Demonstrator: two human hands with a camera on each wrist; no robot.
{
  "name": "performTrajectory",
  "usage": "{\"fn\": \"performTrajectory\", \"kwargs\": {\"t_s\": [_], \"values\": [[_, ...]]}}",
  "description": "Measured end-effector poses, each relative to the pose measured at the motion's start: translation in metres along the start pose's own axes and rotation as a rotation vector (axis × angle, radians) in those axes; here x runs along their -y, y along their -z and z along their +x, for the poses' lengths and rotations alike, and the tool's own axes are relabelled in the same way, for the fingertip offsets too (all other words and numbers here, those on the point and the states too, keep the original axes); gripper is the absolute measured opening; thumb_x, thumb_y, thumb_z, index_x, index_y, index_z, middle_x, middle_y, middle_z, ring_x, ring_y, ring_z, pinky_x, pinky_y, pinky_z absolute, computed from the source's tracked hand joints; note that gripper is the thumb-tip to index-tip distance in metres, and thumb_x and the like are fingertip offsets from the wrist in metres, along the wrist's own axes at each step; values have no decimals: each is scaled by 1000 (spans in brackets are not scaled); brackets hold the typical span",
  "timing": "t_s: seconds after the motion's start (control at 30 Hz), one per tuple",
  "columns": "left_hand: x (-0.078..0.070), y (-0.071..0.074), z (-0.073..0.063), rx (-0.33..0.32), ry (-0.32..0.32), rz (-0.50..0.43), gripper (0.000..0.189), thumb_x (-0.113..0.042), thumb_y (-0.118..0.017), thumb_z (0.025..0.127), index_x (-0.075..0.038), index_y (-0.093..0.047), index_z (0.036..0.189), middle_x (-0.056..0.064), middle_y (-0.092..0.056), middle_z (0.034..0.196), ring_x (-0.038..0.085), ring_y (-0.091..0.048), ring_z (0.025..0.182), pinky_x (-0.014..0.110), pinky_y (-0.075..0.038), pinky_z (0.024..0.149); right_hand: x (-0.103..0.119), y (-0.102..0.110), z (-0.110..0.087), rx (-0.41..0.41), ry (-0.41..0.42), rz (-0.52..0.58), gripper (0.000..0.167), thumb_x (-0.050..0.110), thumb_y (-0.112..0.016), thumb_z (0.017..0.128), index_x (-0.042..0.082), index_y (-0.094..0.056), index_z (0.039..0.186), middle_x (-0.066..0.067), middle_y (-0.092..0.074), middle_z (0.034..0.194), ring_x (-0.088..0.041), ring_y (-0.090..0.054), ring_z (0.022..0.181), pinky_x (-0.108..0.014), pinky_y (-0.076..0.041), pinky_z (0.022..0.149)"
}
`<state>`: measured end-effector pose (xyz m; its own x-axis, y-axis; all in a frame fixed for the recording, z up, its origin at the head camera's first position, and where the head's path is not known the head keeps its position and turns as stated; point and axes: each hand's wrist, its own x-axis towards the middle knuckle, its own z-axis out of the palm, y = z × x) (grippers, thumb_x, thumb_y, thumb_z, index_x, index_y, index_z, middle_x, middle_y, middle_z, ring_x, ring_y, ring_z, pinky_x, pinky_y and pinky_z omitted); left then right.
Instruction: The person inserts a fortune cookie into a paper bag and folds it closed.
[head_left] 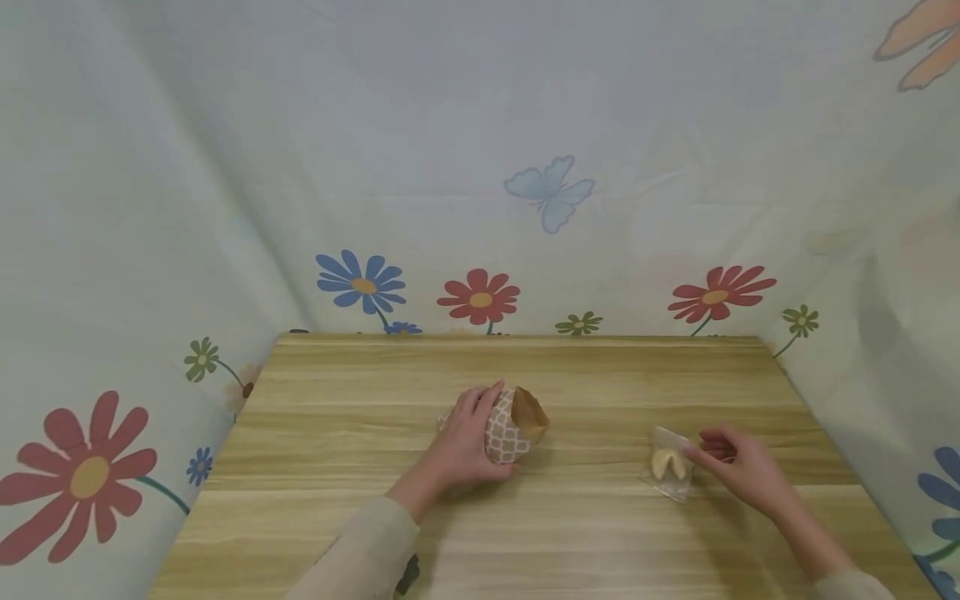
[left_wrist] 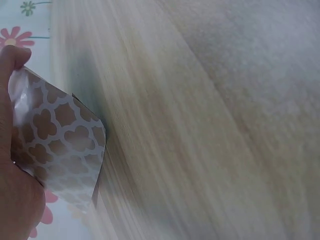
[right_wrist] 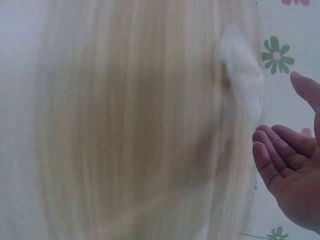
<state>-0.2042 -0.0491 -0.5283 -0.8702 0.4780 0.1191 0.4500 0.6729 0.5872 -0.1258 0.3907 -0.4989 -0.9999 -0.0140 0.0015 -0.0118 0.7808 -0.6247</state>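
Observation:
My left hand [head_left: 468, 446] grips a small brown paper bag [head_left: 507, 429] with a white lattice pattern, its open mouth facing right. In the left wrist view the thumb and fingers wrap the bag [left_wrist: 62, 137] from one side, and whatever is inside it is hidden. A fortune cookie [head_left: 667, 464] in a clear plastic wrapper [head_left: 678, 492] lies to the right on the table. Just right of the wrapper is my right hand [head_left: 742, 467], its fingers loosely bent and nothing between them. The right wrist view has the thumb spread from the fingers, with the wrapped cookie [right_wrist: 243, 72] apart from the hand.
A wood-grain table [head_left: 570, 542] spans the area under both hands. Pale cloth [head_left: 420, 108] printed with flowers and butterflies hangs behind it and along both sides. Close to the left sleeve, a small dark item [head_left: 407, 575] shows at the lower edge.

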Motion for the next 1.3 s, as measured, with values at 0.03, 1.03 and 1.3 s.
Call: {"fn": "performTrajectory", "kwargs": {"t_s": [0.03,1.03,1.3], "values": [[0,0,0,2,-1,5,129,-49,-94,70,-28,-18,172,7,-36,162,26,-40,144,53,-42,119,-2,1,-2,3,-8,2,56,33,-74,102,-15,-63,128,-29,-73,117,-36,-73,100,-38,-63,79],[0,0,-3,-13,-19,37,126,-49,-94,71,-23,-21,171,7,-39,159,26,-41,143,53,-42,119,0,-23,15,99,-134,209,63,26,-73,104,-17,-52,144,-28,-72,127,-20,-71,107,-19,-56,80],[0,3,-5,-14,-21,31,126,-49,-94,71,-18,-22,170,10,-39,159,32,-39,147,57,-35,124,1,-36,24,114,-165,262,50,23,-74,103,-15,-60,133,-18,-76,113,-11,-68,92,-23,-58,74]]}}
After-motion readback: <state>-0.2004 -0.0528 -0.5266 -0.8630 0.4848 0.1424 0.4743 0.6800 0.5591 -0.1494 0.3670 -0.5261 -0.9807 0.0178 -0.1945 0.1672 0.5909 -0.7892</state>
